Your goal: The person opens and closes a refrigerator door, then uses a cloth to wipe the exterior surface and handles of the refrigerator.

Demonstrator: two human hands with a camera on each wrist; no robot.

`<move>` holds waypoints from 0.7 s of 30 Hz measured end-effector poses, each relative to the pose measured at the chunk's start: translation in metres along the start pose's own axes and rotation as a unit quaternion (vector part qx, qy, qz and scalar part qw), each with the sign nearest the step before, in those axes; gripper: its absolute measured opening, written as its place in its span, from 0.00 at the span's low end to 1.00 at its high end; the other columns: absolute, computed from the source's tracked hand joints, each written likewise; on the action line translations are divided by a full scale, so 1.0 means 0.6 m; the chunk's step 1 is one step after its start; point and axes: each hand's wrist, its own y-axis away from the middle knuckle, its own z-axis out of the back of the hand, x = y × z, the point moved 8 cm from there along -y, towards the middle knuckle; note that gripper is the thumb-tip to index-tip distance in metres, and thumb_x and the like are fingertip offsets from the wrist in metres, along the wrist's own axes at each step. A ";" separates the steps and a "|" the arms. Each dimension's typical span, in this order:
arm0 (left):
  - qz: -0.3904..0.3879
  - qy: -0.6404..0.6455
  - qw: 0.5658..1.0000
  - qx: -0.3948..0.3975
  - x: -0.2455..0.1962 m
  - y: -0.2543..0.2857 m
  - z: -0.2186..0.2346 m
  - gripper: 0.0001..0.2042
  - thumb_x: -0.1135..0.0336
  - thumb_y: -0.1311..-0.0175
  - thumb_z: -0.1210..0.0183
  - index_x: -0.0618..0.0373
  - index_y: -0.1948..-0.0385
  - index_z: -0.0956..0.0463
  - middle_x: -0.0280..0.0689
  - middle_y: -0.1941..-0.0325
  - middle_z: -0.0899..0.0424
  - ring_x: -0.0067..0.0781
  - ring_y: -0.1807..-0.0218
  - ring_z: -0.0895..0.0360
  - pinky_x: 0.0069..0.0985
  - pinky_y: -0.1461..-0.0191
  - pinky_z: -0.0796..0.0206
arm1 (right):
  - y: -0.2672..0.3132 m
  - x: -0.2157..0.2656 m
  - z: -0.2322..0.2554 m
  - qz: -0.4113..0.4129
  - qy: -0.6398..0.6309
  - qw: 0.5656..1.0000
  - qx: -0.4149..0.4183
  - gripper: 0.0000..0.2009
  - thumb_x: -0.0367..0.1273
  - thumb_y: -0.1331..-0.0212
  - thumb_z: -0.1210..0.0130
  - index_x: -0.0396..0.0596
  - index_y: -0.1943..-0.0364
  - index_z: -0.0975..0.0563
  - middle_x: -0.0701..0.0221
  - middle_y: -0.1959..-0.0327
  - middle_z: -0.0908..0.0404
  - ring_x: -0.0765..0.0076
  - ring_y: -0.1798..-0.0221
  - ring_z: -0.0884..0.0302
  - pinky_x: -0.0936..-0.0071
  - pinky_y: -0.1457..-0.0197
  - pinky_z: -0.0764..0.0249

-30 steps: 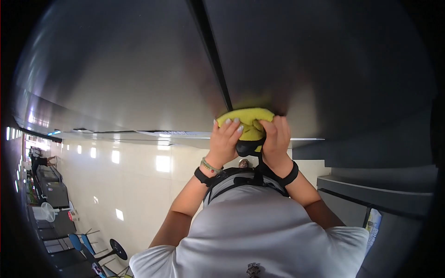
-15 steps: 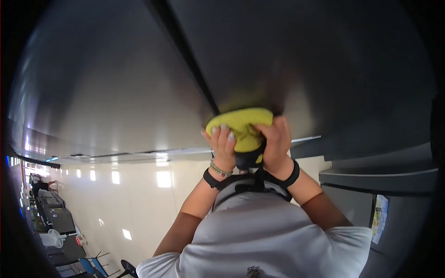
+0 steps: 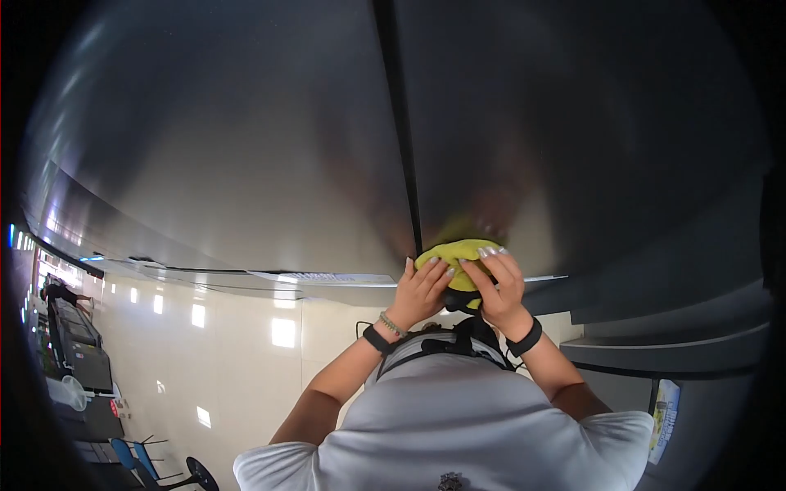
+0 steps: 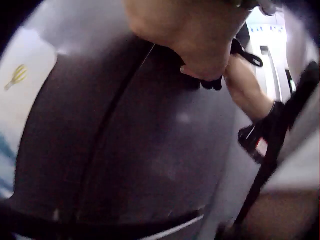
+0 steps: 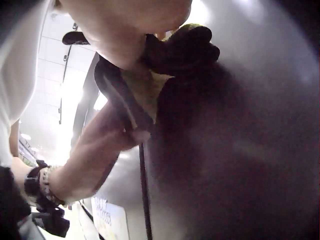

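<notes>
- glossy dark panel (image 3: 270, 172), top half of frame, black seam (image 3: 399, 123) running down it, yellow cloth (image 3: 455, 250) right against it near centre
- shiny pale floor (image 3: 246, 352) lower left, blue chairs (image 3: 123, 452) on it

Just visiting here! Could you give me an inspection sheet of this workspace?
Surface: dark glossy panel with a black seam running to the cloth.
Job's things: yellow cloth, bunched against the panel.
Clutter: nothing seen.
Grippers: human ones; left hand and right hand both touch the cloth.
Cables: thin dark loop near the left hand, possibly a cord.
Surroundings: pale floor, blue chair, distant person.
</notes>
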 end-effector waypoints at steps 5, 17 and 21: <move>0.021 -0.015 0.991 -0.132 0.000 -0.147 0.143 0.16 0.65 0.47 0.51 0.51 0.54 0.31 0.35 0.45 0.32 0.33 0.41 0.39 0.43 0.35 0.66 | -0.085 0.011 0.032 0.017 0.030 0.998 -0.046 0.16 0.28 0.55 0.51 0.49 0.58 0.24 0.65 0.51 0.29 0.59 0.45 0.34 0.63 0.43 0.41; -0.007 -0.076 0.996 -0.052 0.014 0.038 -0.039 0.16 0.68 0.47 0.53 0.54 0.55 0.31 0.38 0.48 0.31 0.36 0.42 0.38 0.43 0.38 0.58 | 0.101 -0.026 -0.102 0.097 0.039 0.992 0.065 0.16 0.31 0.54 0.52 0.53 0.57 0.26 0.75 0.50 0.30 0.71 0.47 0.34 0.70 0.47 0.38; 0.017 -0.040 0.998 0.034 0.009 0.064 -0.069 0.18 0.70 0.51 0.52 0.57 0.54 0.32 0.41 0.48 0.32 0.39 0.42 0.39 0.48 0.43 0.50 | 0.129 -0.032 -0.120 0.094 0.036 0.984 0.144 0.18 0.31 0.53 0.53 0.52 0.54 0.28 0.76 0.47 0.33 0.72 0.45 0.36 0.71 0.49 0.36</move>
